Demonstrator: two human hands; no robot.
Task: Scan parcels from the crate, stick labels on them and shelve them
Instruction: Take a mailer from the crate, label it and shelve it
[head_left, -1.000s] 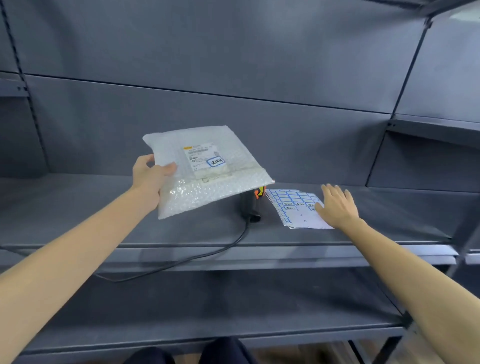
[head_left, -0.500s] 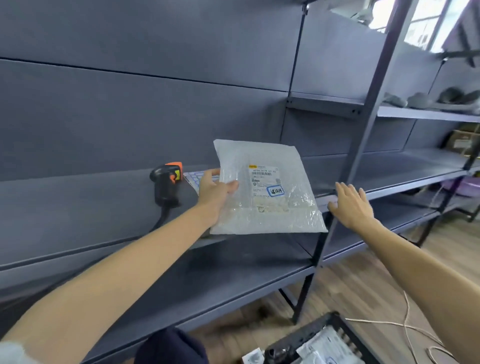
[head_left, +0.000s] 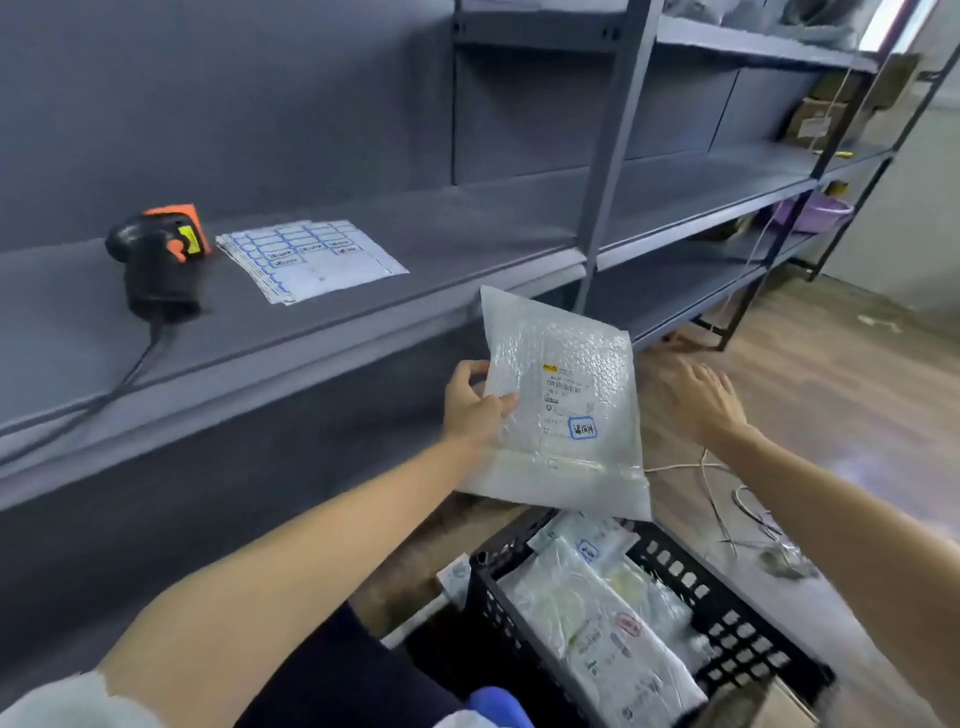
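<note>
Here the left hand (head_left: 475, 402) is pinching the left edge of a bubble-wrap mailer (head_left: 563, 410), holding it in the air above the black crate (head_left: 727, 623) and below the shelf (head_left: 426, 249). The right hand (head_left: 701, 400) is hovering beside it, fingers relaxed, empty. The mailer looks light, soft and floppy; gripping an edge should suit it.

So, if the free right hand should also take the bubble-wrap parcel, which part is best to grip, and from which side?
Probably the bare right edge of the bubble-wrap parcel, coming in from the right. The parcel is flat and thin, held nearly upright, so a pinch with thumb in front and fingers behind suits it. The left hand already pinches the left edge, and the right hand hangs open beside that free edge, clear of the blue-bordered label.
</note>
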